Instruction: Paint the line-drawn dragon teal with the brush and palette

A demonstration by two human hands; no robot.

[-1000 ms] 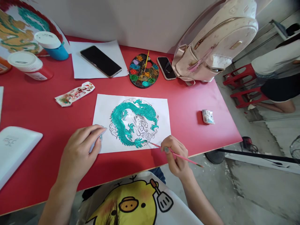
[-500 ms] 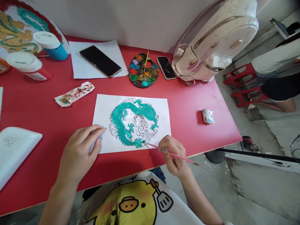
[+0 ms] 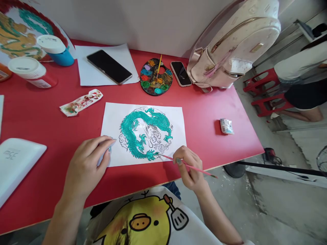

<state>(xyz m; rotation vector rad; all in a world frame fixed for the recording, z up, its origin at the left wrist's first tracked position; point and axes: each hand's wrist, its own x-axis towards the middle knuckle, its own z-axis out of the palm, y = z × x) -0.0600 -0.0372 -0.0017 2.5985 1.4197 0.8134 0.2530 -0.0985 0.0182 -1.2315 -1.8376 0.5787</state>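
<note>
A pink paintbrush (image 3: 195, 168) is pinched in my right hand (image 3: 189, 166), its tip touching the lower edge of a dragon drawing near the teal tail. The drawing is on a white sheet (image 3: 173, 117); the dragon (image 3: 127, 131) has a teal body and limbs, while its head and the clouds show black outlines on white. My left hand (image 3: 88, 163) rests at the sheet's lower left edge. Its fingers are loosely bent, with a gap between thumb and forefinger and nothing visible in it.
Behind the sheet lie a paint palette (image 3: 150, 76) with a yellow-handled brush, two phones (image 3: 109, 66) and a paint-stained strip (image 3: 81, 102). Paint bottles (image 3: 60, 56) stand at left, near a white device (image 3: 19, 163). A backpack (image 3: 237, 44) and small packet (image 3: 226, 126) are right. People sit beyond.
My right hand and the brush have shifted very slightly, the tip staying by the dragon's tail. My left hand has stayed in place.
</note>
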